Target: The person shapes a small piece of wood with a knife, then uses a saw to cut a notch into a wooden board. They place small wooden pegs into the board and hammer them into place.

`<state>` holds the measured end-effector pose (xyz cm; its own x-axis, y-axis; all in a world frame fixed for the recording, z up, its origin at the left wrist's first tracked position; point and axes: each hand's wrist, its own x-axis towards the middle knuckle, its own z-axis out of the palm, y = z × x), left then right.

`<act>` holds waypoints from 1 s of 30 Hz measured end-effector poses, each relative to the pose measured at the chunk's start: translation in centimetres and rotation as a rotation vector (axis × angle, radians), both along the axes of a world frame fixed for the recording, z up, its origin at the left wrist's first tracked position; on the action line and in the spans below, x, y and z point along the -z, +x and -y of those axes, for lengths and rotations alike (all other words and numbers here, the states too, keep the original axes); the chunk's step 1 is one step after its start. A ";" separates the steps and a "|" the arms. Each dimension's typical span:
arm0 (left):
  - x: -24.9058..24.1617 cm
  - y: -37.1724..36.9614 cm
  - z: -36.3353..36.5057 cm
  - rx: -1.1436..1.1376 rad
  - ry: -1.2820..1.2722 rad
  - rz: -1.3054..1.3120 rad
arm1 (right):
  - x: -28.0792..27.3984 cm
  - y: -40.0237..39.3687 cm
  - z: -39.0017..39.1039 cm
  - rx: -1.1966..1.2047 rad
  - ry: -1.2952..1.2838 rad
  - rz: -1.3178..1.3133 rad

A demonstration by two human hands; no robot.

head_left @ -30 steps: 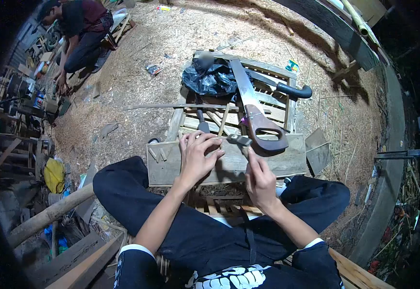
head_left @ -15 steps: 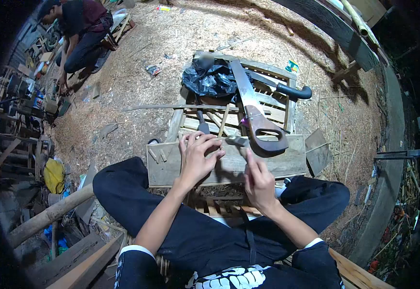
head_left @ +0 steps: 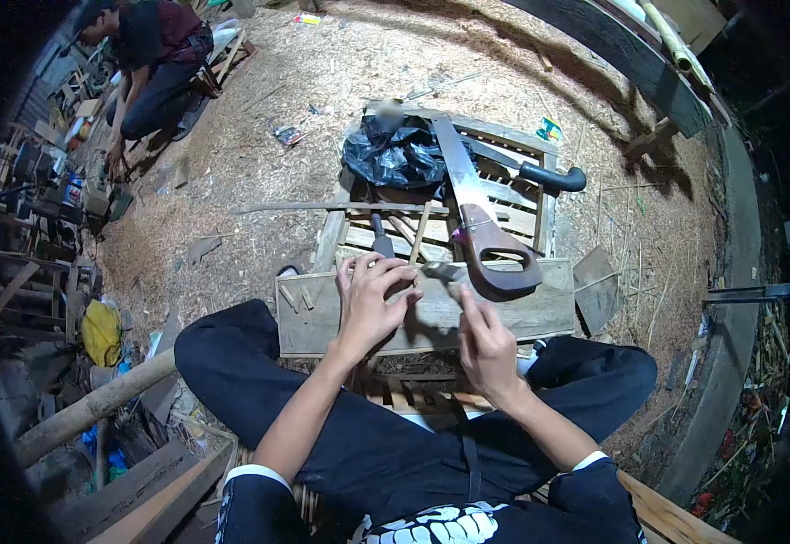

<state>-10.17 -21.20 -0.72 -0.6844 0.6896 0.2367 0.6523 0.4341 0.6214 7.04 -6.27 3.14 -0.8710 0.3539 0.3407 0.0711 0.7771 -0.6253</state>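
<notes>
A flat wooden board (head_left: 531, 313) lies across in front of my legs. My left hand (head_left: 372, 299) rests on its middle, fingers bent near the far edge; whatever is under the fingertips is too small to make out. My right hand (head_left: 486, 344) is wrapped round the handle of a hammer (head_left: 442, 271), whose head is close to my left fingertips. A handsaw (head_left: 477, 218) lies with its wooden handle on the board's far side and its blade pointing away. Small wood sticks (head_left: 307, 296) lie on the board's left end.
Beyond the board is a slatted wooden crate (head_left: 546, 204) with a black plastic bag (head_left: 397, 154) and a dark curved-handled tool (head_left: 554, 175). A person (head_left: 155, 68) crouches at the upper left. A wooden pole (head_left: 96, 408) is at lower left, a concrete edge (head_left: 741, 236) at right.
The hammer head has shifted slightly left, closer to my left fingertips, and its tilt has changed. My left hand has hardly moved. The crouching person's hands have moved a little.
</notes>
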 end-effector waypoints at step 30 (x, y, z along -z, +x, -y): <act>-0.1 -0.1 -0.1 0.015 -0.002 0.005 | -0.2 0.4 0.0 -0.082 0.103 0.210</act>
<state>-10.28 -21.06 -0.63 -0.6753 0.7002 0.2316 0.6554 0.4258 0.6238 7.43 -6.28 3.37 -0.9511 0.2515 0.1794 0.1252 0.8448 -0.5202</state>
